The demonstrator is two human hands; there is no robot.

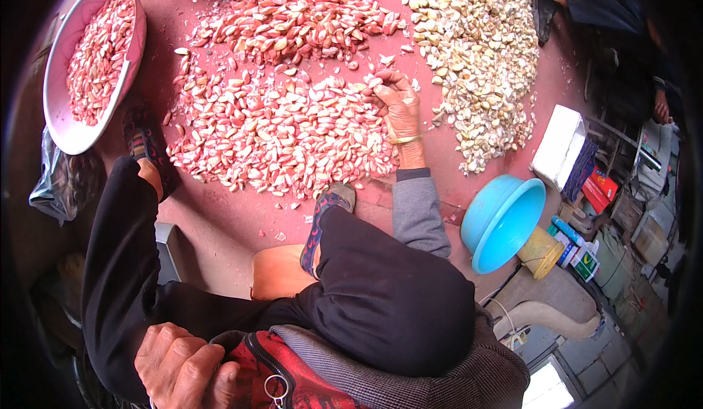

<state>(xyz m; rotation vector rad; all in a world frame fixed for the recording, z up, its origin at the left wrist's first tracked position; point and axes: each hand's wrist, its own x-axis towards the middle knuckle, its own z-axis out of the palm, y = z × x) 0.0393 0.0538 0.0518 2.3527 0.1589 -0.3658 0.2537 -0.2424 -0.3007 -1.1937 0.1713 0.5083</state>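
My right hand [399, 105], a band round its wrist, reaches to the right edge of a spread of pink-skinned garlic cloves [282, 131]. Its fingers are bent together, with a pale garlic clove [375, 83] at the tips. Down at the lower left, my left hand [181, 365] is closed beside my red jacket, near my thigh. Anything inside its curled fingers is hidden. Beyond the spread lies a redder heap of cloves [293, 17]. To the right is a large heap of pale yellowish cloves [476, 65].
A white basin [55, 109] of pink cloves stands at the far left. On the right are a blue basin [505, 222], a yellowish container [540, 253] and a white foam box [558, 147]. My shoe [329, 211] borders the spread. Another person's leg [604, 10] shows at upper right.
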